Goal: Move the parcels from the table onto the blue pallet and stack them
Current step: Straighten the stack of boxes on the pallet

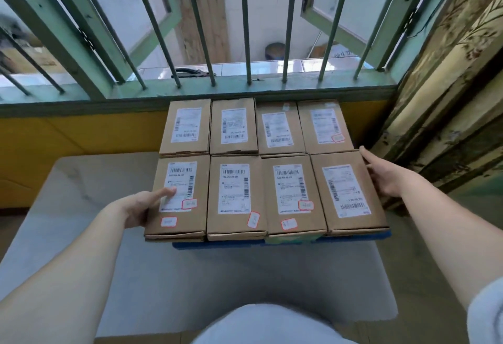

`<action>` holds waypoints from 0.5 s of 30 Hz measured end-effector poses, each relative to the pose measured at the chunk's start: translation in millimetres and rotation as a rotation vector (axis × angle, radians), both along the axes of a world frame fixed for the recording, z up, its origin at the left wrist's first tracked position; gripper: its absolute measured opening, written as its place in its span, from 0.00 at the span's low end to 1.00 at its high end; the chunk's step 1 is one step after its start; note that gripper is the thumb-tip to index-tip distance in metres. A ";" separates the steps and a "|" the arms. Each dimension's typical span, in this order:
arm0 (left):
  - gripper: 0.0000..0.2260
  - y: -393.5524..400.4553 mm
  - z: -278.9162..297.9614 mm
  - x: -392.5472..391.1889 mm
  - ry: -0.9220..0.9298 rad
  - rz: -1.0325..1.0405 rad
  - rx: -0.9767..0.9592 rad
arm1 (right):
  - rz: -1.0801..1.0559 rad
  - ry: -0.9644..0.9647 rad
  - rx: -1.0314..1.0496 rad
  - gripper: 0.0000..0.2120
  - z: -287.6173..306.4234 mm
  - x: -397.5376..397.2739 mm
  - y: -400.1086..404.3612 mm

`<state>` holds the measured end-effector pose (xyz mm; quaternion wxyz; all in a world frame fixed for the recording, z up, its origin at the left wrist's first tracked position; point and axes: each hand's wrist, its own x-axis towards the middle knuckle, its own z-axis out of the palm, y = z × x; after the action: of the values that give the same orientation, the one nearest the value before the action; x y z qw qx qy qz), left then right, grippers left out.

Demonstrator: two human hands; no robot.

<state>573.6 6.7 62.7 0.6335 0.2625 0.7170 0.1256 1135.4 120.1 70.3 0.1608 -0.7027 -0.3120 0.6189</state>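
Several brown cardboard parcels with white shipping labels lie flat in two rows of four on the blue pallet [217, 246], which stands on the grey table [81, 193]. The edge of a lower layer peeks out under the front row. My left hand [144, 207] holds the left side of the near-left parcel [187, 223], with the thumb on its label. My right hand [383, 174] lies against the right side of the near-right parcel [351, 188], thumb along its top edge. The far row [234, 125] is untouched.
A barred window with green frames [245, 90] rises just behind the pallet, over a yellow wall [68, 136]. A patterned curtain [449, 84] hangs close on the right. Bare grey tabletop spreads to the left of the pallet and in front of it.
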 end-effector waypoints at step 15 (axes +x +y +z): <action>0.35 101.5 4.3 -2.8 0.219 0.258 0.287 | 0.003 -0.132 0.053 0.35 -11.7 -24.5 78.4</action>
<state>570.8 108.2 66.9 0.4867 0.2681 0.7839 0.2769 1110.9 198.6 58.6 0.1575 -0.7370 -0.3395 0.5629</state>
